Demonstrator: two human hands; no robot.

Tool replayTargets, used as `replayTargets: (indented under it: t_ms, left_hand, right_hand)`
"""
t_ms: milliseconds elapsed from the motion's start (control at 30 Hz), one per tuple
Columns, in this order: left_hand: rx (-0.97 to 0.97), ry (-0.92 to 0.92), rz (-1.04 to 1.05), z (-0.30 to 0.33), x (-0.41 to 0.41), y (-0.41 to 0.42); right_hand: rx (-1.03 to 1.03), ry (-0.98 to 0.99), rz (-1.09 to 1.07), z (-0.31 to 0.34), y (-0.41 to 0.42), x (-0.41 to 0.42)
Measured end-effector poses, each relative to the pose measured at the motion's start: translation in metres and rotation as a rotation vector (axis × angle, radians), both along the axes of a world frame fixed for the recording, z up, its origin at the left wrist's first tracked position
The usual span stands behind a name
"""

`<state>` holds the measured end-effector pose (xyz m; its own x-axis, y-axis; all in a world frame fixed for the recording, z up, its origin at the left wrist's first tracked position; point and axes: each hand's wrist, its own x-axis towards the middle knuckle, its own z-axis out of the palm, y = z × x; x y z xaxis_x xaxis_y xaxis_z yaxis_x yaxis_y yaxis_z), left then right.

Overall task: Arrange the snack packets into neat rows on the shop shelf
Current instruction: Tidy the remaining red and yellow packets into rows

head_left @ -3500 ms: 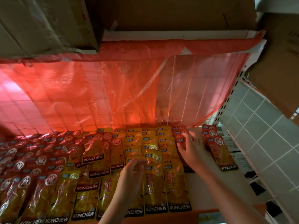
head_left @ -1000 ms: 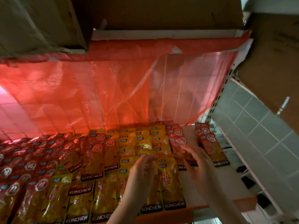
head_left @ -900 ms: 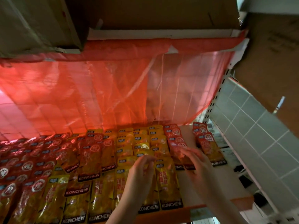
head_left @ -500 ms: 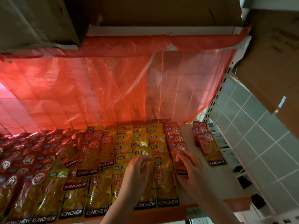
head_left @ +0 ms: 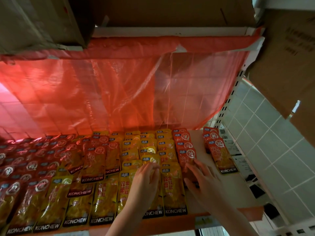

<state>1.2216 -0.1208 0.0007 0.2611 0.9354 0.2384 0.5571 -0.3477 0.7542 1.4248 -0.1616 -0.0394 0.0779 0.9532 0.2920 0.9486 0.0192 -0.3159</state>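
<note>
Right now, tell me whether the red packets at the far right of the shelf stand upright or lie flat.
Flat. The red packets lie overlapped face-up on the shelf, the front one's label showing.

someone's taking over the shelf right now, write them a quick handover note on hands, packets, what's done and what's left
Left hand: fingers rest on the yellow packets near the shelf front, gripping nothing.
Right hand: fingers lie on the red column just right of the yellow rows; whether it pinches a packet I cannot tell.
Done: the yellow rows in the middle look fairly even.
Left: a small red stack sits apart at the right, with bare shelf between. The red packets at left overlap askew and need straightening.
</note>
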Motion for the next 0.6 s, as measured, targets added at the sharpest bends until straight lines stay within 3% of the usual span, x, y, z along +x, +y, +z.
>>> replayTargets:
  t_ms: [133,367,600]
  left_hand:
    - [-0.006,-0.004,-0.01,0.001,-0.002,-0.001]
    - [-0.009,-0.02,0.049,0.001,-0.015,-0.002]
    - [0.068,0.092,0.363,0.001,-0.053,0.001]
  right_hand:
    - [0.044,-0.024,-0.001,0.001,0.001,0.0]
    - [0.184,0.136,0.039,0.006,0.009,-0.004]
    - [0.183,0.268,0.198,0.026,0.025,-0.041]
